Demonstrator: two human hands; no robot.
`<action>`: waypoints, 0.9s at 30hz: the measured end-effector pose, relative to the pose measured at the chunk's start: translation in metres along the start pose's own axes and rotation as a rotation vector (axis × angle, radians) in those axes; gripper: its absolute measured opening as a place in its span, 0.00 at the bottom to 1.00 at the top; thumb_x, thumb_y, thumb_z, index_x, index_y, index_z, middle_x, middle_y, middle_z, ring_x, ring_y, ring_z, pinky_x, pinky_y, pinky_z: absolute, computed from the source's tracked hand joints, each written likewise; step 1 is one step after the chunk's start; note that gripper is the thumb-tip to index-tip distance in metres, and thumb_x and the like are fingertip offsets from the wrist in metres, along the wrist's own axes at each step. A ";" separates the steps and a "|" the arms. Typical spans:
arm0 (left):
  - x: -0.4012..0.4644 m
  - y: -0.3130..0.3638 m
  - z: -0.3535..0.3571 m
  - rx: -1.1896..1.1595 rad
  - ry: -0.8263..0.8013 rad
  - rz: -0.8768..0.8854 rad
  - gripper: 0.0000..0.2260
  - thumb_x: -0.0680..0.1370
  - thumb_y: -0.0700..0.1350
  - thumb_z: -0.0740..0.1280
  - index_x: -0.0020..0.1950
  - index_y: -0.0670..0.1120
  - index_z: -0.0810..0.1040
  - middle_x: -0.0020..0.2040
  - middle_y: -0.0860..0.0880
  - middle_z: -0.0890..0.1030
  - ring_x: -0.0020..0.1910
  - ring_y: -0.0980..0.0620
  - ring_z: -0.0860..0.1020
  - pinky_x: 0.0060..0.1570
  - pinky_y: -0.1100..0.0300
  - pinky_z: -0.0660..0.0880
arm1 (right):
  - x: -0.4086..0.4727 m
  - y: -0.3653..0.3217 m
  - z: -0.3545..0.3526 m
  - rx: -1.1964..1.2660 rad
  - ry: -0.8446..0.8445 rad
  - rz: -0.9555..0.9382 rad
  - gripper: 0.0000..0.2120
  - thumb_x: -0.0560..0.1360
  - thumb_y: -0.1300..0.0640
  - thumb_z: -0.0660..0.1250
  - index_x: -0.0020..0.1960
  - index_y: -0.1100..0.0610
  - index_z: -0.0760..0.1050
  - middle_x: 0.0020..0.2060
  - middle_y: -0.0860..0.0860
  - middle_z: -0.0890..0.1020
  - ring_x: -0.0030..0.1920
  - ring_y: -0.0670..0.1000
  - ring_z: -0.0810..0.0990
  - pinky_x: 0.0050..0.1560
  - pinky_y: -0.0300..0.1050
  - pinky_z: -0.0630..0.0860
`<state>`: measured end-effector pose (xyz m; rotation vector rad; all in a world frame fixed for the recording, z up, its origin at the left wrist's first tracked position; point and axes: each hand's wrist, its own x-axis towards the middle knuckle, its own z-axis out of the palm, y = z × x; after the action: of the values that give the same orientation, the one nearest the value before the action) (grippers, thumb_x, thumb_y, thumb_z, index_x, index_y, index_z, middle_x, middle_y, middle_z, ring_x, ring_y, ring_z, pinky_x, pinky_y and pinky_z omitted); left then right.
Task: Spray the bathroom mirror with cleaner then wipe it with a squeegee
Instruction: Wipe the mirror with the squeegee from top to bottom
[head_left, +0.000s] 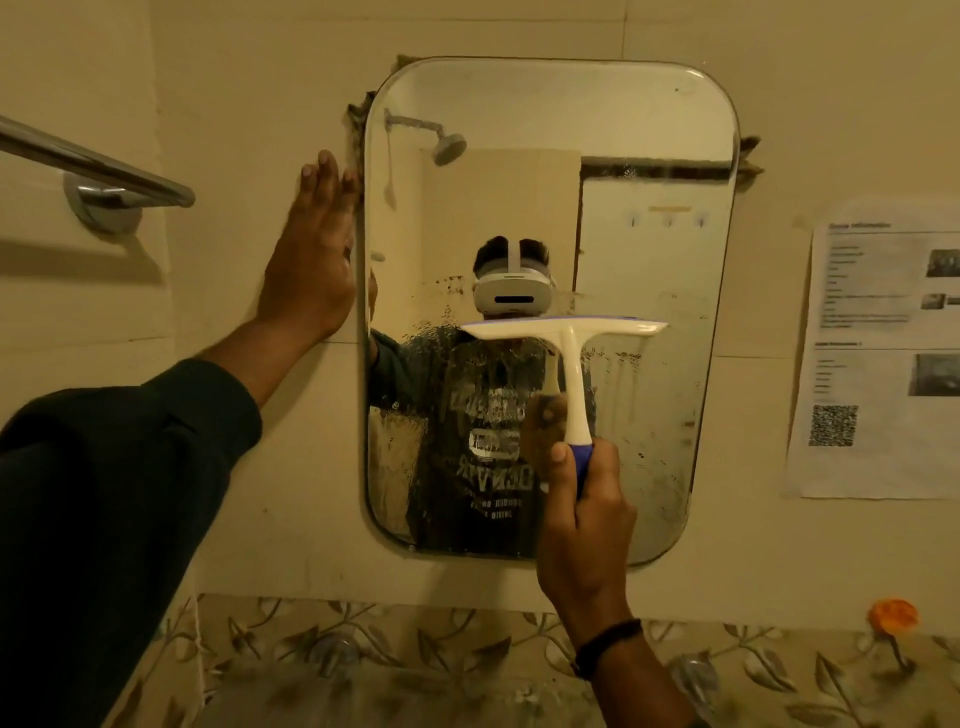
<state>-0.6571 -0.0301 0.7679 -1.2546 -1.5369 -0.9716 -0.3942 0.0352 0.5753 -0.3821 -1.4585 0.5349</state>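
While left hand (311, 260) lies spread flat beside mirror (649, 130), right hand (587, 509) fists squeegee (569, 338) mid-mirror.

- Printed sheet (883, 358): cut off by the right edge; text blurred, unreadable.
- Towel rail (93, 161): left end out of view.
- Squeegee (569, 358): lower handle hidden inside the right hand (584, 519).
- Mirror (649, 130): lower glass streaked, reflection unclear.
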 end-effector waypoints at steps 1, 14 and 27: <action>0.000 0.000 0.000 0.000 0.001 -0.001 0.29 0.82 0.33 0.52 0.82 0.48 0.49 0.82 0.46 0.47 0.81 0.45 0.45 0.76 0.42 0.61 | 0.005 -0.006 0.001 0.013 0.002 -0.014 0.17 0.79 0.46 0.56 0.56 0.59 0.70 0.34 0.38 0.77 0.27 0.41 0.75 0.23 0.27 0.67; -0.003 -0.005 0.004 0.010 0.019 0.021 0.28 0.83 0.35 0.51 0.82 0.48 0.49 0.82 0.46 0.47 0.81 0.45 0.45 0.78 0.44 0.56 | -0.014 0.005 0.031 0.024 -0.138 -0.007 0.08 0.81 0.43 0.56 0.57 0.43 0.67 0.37 0.47 0.77 0.29 0.46 0.77 0.24 0.34 0.73; -0.003 0.000 0.003 0.025 0.028 0.009 0.28 0.83 0.34 0.51 0.82 0.48 0.49 0.82 0.45 0.48 0.81 0.44 0.45 0.80 0.46 0.51 | 0.026 -0.023 0.025 0.010 -0.096 -0.067 0.15 0.80 0.43 0.56 0.53 0.55 0.68 0.35 0.46 0.75 0.28 0.43 0.76 0.25 0.30 0.70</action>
<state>-0.6577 -0.0280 0.7643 -1.2243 -1.5161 -0.9573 -0.4158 0.0288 0.6117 -0.3016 -1.5550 0.5125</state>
